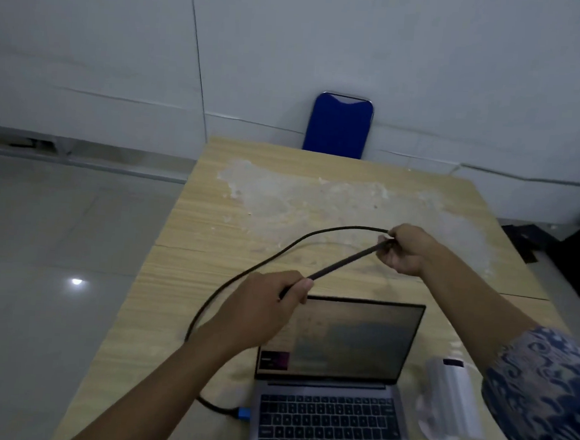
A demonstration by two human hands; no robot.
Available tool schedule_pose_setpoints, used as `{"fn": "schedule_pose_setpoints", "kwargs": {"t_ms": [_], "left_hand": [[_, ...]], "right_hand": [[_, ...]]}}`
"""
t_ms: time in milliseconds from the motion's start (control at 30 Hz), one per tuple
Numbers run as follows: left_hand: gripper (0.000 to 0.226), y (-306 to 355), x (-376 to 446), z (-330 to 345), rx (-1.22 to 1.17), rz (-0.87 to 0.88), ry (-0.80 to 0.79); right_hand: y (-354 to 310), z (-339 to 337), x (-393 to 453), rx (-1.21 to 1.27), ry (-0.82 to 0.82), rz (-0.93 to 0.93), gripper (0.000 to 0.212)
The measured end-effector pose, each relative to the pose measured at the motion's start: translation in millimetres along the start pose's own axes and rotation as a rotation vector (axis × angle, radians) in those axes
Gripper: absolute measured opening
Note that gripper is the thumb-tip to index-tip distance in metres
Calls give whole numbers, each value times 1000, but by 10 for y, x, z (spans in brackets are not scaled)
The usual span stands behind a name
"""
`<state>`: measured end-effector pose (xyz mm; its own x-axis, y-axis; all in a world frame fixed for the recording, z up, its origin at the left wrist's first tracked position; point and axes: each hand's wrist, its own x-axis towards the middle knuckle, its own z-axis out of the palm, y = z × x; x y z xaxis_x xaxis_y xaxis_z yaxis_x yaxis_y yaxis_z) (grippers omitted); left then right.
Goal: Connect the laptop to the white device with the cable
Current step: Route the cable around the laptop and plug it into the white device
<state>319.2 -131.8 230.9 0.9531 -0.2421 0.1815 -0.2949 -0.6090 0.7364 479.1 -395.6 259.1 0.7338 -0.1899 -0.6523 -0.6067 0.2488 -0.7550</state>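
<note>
We see a dim, bluish picture, soft all over, with the white device (451, 399) at lower right smeared into a pale blur and the hands' edges slightly fuzzy. A small bright glare spot on the glossy floor (77, 281) at middle left reflects a light overhead. The wall seams bow near the frame's edges, and the laptop (336, 377) screen glows faintly.

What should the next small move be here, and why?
Probably bring the free cable end in the right hand toward the white device beside the laptop. The black cable already ends in a blue plug at the laptop's left edge, and both hands, the left hand included, hold its slack above the table, away from the device.
</note>
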Motion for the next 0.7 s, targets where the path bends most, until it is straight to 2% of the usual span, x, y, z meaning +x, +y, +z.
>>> {"fn": "schedule_pose_setpoints", "kwargs": {"t_ms": [133, 233, 367, 500, 700], "left_hand": [[39, 721, 149, 599, 12, 17, -130], [37, 1170, 187, 1080, 65, 5, -240], [36, 1528, 125, 1582, 76, -57, -387], [33, 1749, 73, 1958, 115, -69, -465], [33, 2068, 93, 2446, 127, -37, -584]], "right_hand": [[-200, -576, 211, -191, 59, -50, 20], [-279, -1149, 422, -285, 104, 5, 22], [-234, -1850, 621, -263, 82, 86, 26], [-29, -2496, 868, -240, 92, 136, 27], [295, -3554, 1068, -150, 259, 147, 25]]}}
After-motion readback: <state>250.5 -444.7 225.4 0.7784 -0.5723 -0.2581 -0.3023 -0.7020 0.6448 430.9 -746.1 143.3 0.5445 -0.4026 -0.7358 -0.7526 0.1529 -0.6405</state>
